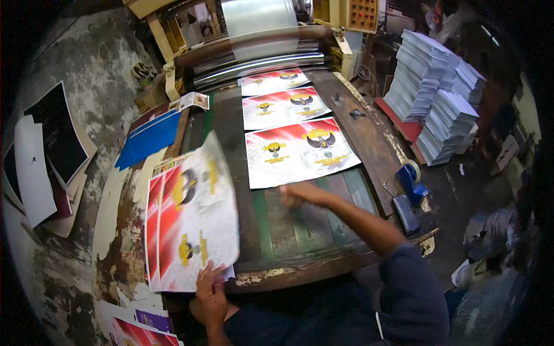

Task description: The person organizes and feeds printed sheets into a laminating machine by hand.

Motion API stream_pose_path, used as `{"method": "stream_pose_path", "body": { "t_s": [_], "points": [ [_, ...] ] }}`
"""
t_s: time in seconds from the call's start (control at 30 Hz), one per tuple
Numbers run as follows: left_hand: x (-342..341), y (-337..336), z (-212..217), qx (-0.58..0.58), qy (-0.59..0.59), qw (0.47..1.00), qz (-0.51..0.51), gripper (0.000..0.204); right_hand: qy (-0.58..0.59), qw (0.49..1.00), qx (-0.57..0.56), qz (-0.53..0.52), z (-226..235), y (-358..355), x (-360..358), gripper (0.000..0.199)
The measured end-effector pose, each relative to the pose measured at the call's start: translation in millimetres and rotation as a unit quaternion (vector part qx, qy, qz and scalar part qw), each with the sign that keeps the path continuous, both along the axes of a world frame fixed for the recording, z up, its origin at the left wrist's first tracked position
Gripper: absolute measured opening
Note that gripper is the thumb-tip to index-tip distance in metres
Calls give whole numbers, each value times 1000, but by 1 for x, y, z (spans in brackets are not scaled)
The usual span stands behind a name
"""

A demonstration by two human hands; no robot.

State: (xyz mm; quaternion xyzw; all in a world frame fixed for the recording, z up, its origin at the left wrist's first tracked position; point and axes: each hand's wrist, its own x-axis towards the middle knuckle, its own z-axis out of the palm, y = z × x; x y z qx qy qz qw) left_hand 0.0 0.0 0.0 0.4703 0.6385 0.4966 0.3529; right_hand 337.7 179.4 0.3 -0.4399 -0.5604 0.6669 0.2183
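Left hand (209, 285) pinched a printed sheet (193, 213) beside the worn belt table (300, 236); right hand (297, 193), blurry, grip unclear, reached over it. Paper stacks (435, 86) stood beyond.

Printed sheets (295, 151), three in a row on conveyor: rectangular, red-white, yellow-black emblems. Matching stack (190, 222) at left. Control panel (362, 12), top: beige, red buttons.
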Motion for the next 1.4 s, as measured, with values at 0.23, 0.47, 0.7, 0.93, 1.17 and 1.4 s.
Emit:
{"method": "stream_pose_path", "body": {
  "t_s": [0.23,0.47,0.7,0.93,1.17,1.4],
  "points": [
    [2,14,49,119,535,771,-324,51,158,971,-168,-61,-42,-94,-48,42],
    [-37,14,24,25,506,826,-246,91,307,865,-266,-295,-89,-131,-53,31],
    [-56,17,20,51,297,922,-244,56,339,827,-303,-331,-112,-96,-43,33],
    [-64,18,14,-4,158,979,-131,39,392,808,-285,-334,-124,-51,-39,36],
    [-52,23,17,100,-156,975,126,43,393,799,-218,-400,-133,-21,-42,39],
    [-11,3,40,102,240,939,-223,26,335,894,-171,-244,-79,-78,-42,53]
  ]
}}
